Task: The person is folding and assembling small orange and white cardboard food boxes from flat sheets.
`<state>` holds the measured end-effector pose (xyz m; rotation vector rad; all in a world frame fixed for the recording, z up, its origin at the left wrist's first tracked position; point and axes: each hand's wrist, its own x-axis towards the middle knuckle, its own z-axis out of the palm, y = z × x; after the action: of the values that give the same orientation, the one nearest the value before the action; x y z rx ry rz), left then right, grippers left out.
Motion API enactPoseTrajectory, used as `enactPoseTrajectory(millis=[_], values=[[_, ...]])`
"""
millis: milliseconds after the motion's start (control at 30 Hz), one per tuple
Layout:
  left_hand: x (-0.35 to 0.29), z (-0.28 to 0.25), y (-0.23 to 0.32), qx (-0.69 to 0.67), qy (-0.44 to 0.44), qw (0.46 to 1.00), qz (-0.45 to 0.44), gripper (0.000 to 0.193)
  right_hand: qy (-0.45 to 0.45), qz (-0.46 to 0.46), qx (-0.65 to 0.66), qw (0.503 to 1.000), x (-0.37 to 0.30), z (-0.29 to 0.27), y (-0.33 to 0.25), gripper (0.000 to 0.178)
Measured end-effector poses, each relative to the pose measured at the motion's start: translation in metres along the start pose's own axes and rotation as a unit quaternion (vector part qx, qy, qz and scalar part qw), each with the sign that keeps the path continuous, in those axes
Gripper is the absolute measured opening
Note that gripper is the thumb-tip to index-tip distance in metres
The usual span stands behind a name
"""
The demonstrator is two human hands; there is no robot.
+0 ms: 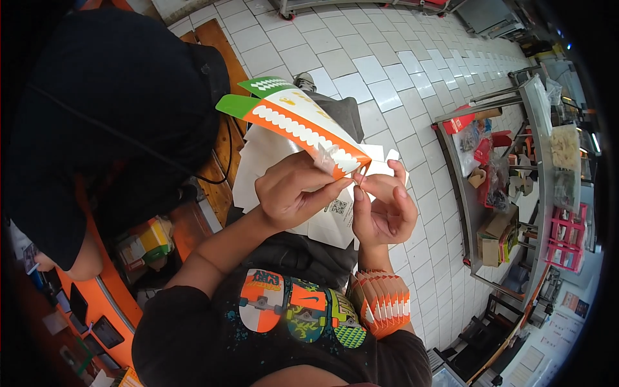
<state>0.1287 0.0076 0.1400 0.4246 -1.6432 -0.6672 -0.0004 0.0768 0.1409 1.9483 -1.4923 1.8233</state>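
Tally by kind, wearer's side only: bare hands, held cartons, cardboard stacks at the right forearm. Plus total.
Bare hands: 2, left hand and right hand
Held orange, white and green carton: 1
Orange-and-white cardboard stack: 1, layers not counted singly
Total: 4

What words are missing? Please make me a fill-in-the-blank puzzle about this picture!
1. The left hand holds a paper carton whose flaps are coloured ____.
2. A stack of folded cartons is at the person's ____ forearm.
3. The whitish floor is covered in ____.

Missing words: green; right; tiles.
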Motion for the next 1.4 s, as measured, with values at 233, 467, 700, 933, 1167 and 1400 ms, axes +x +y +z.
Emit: enactPoseTrajectory(millis=[233,467,700,933,1167,1400], values=[[-0.001,-0.006,0.003,0.032,-0.014,0.999,0.004,0.021,-0.003,0.001,0.032,0.999,-0.001,-0.001,0.001,0.063],[-0.004,-0.006,-0.001,0.071,-0.035,0.995,0.065,0.019,0.014,0.001,0.046,0.999,0.0,0.001,0.002,0.062],[-0.008,-0.004,0.0,0.064,-0.026,0.997,0.038,0.017,0.011,0.034,0.07,0.997,-0.001,0.005,0.001,0.057],[-0.032,-0.016,-0.004,-0.006,-0.163,0.979,-0.125,0.033,-0.024,0.024,0.023,0.999,0.003,-0.002,0.002,0.056],[-0.027,-0.021,-0.003,-0.134,-0.199,0.954,-0.182,0.034,0.013,0.01,0.107,0.994,-0.002,0.0,0.003,0.063],[-0.053,-0.018,-0.024,-0.143,-0.158,0.953,-0.217,0.038,0.011,0.013,0.106,0.994,-0.001,0.002,0.005,0.066]])
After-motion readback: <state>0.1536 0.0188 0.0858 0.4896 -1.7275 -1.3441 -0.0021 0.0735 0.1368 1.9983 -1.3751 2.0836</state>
